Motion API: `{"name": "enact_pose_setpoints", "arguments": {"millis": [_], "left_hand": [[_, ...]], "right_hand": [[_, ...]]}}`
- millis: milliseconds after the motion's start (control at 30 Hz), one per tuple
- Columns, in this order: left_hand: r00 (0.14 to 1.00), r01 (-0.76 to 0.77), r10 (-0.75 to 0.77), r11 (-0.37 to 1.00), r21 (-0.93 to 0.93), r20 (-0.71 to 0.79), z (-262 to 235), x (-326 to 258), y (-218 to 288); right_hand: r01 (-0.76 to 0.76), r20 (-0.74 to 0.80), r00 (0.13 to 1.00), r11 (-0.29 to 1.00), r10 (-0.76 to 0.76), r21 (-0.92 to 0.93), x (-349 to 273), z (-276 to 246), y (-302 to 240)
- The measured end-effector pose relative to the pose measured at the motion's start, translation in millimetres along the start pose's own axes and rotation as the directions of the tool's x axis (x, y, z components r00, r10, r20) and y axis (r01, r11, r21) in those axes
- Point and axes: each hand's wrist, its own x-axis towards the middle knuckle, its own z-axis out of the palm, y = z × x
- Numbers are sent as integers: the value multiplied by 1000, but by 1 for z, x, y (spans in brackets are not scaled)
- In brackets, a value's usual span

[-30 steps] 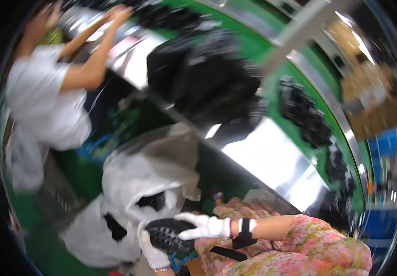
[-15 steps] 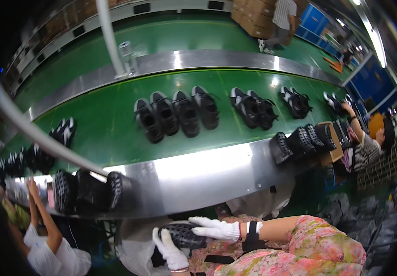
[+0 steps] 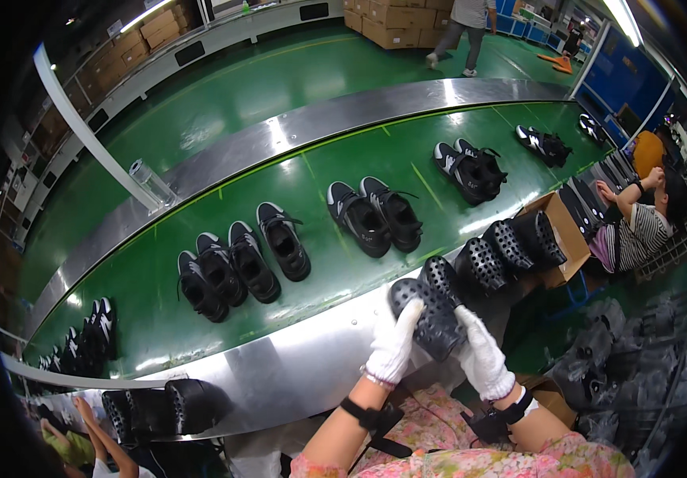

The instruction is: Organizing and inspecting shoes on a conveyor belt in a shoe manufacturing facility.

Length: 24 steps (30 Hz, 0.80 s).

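Both of my hands wear white knit gloves. Between them, over the near edge of the metal ledge, is a black perforated plastic shoe form with a rounded toe, tilted up. My left hand wraps its left side, thumb on top. My right hand is closed along its right side. Just behind it is a second perforated form; I cannot tell whether it touches my right fingers or stands on the ledge. Several more perforated forms stand in a row to the right.
Black shoes with grey toes lie in groups on the green conveyor belt. A cardboard box stands right, beside a person in a striped top. More black forms sit lower left, near another person's arms. A white post rises left.
My hands and the form they hold have moved from low over my lap up and right to the ledge. The view has turned, and the shoes appear shifted left.
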Motion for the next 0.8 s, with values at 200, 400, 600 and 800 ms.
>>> {"name": "enact_pose_setpoints", "arguments": {"millis": [200,400,600,800], "left_hand": [[998,51,-47,991,-122,35,40,52,-6],[983,132,-116,985,109,-144,14,54,-64],[998,67,-51,887,457,-47,-2,57,-112],[966,-35,200,734,678,-167,-32,12,-110]], "right_hand": [[3,-101,992,824,-73,-567,19,-13,-24],[-178,-167,981,819,102,-545,23,-15,44],[-268,-182,963,732,197,-627,23,-61,91],[-437,-299,896,778,329,-451,-6,-64,76]]}}
